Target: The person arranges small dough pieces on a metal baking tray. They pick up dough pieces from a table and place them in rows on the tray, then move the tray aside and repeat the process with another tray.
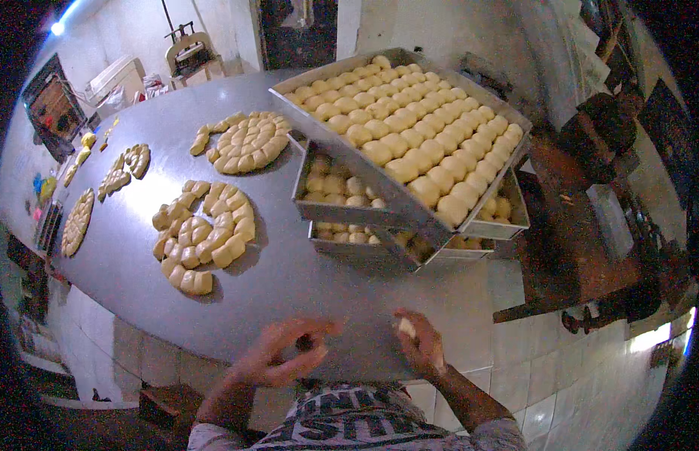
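My left hand hovers over the near edge of the steel table, fingers curled and thumb apart. A small dark round patch shows between its fingers; blur hides whether it is a lump or a gap. To the right, my right hand pinches a small pale piece of dough. Ahead of my left hand lies a coiled group of cut dough pieces, with a loose curved end towards me. Beyond my right hand, a metal tray full of dough balls is stacked crosswise on others.
Lower trays also hold dough balls. More cut dough lies in a round group, a curved group and an oval group. A press-like metal machine stands behind the table. A dark wooden surface is at right.
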A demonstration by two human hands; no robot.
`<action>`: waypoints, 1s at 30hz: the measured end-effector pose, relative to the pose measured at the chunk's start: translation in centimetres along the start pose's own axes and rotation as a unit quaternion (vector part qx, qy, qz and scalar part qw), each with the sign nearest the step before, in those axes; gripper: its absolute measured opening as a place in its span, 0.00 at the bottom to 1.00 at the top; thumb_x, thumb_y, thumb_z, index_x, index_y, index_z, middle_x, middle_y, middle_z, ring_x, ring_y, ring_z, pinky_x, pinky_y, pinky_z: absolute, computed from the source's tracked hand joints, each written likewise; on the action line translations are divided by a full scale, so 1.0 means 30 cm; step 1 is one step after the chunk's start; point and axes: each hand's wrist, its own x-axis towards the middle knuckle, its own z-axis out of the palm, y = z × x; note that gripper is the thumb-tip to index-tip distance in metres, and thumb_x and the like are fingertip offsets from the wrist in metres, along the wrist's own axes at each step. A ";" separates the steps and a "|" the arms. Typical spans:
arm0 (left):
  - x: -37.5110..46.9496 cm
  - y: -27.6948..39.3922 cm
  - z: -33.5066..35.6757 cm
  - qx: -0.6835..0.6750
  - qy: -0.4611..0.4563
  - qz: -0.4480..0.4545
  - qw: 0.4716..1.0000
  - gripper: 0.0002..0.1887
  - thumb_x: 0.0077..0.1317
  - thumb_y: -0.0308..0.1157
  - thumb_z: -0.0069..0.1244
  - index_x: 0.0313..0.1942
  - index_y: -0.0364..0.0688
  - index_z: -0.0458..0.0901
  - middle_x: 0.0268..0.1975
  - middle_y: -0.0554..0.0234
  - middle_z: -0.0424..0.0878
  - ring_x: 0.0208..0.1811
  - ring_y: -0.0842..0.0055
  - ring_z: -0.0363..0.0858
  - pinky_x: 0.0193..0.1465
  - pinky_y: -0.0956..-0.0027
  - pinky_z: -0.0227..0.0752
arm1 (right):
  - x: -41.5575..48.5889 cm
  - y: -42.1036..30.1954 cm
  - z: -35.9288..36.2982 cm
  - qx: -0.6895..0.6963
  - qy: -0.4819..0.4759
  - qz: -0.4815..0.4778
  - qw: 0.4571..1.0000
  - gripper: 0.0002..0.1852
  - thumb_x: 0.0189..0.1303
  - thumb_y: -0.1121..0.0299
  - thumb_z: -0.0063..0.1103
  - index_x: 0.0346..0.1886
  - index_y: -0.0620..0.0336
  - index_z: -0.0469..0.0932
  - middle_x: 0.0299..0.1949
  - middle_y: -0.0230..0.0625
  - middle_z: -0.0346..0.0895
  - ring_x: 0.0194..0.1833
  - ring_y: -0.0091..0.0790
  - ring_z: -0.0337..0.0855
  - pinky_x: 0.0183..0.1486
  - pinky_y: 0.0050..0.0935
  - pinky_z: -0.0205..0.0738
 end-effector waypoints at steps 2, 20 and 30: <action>-0.091 0.077 -0.039 -0.146 -0.053 0.098 0.983 0.18 0.69 0.40 0.55 0.52 0.38 0.82 0.31 0.62 0.82 0.29 0.70 0.81 0.35 0.60 0.76 | -0.098 0.107 0.088 -0.338 -0.038 -0.163 0.926 0.24 0.69 0.57 0.58 0.65 0.55 0.74 0.67 0.45 0.69 0.69 0.45 0.67 0.73 0.56 0.54; -0.217 0.208 -0.106 -0.223 -0.297 0.472 0.799 0.17 0.78 0.44 0.42 0.57 0.55 0.85 0.21 0.70 0.64 0.17 0.79 0.65 0.19 0.71 0.55 | 0.213 0.040 0.261 -0.199 0.134 -0.008 0.971 0.14 0.57 0.64 0.71 0.41 0.58 0.77 0.44 0.45 0.78 0.49 0.52 0.76 0.56 0.50 0.66; -0.143 0.081 -0.137 -0.132 -0.093 0.423 0.892 0.13 0.70 0.37 0.51 0.48 0.40 0.82 0.35 0.57 0.82 0.34 0.64 0.80 0.40 0.57 0.77 | 0.083 0.082 0.168 -0.296 0.211 -0.072 0.929 0.11 0.61 0.69 0.60 0.46 0.59 0.77 0.53 0.44 0.77 0.51 0.52 0.78 0.62 0.48 0.69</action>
